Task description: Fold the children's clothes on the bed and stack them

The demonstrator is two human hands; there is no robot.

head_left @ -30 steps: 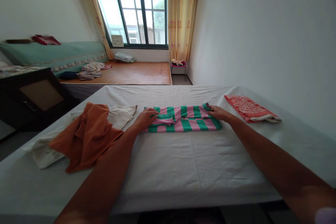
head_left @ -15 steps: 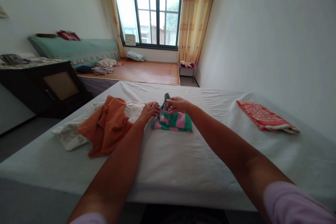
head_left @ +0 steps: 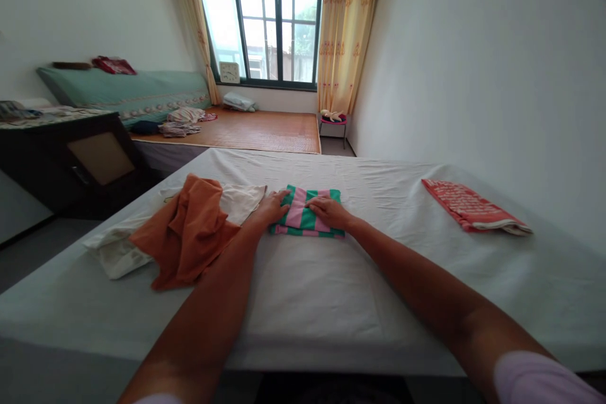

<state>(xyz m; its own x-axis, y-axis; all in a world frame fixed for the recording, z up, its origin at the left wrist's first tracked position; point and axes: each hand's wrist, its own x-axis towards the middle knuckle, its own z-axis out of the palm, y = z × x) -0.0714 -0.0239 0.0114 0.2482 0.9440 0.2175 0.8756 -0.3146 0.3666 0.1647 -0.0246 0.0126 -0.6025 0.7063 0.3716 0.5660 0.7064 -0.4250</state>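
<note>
Resting slightly parted fingers on the folded striped cloth (head_left: 297,216) atop the white sheet (head_left: 322,303), the left hand (head_left: 273,207) and right hand (head_left: 329,211) could skew its uneven layers if either drags sideways

Home bedroom with bed (head_left: 269,129), curtains (head_left: 341,38)
</note>
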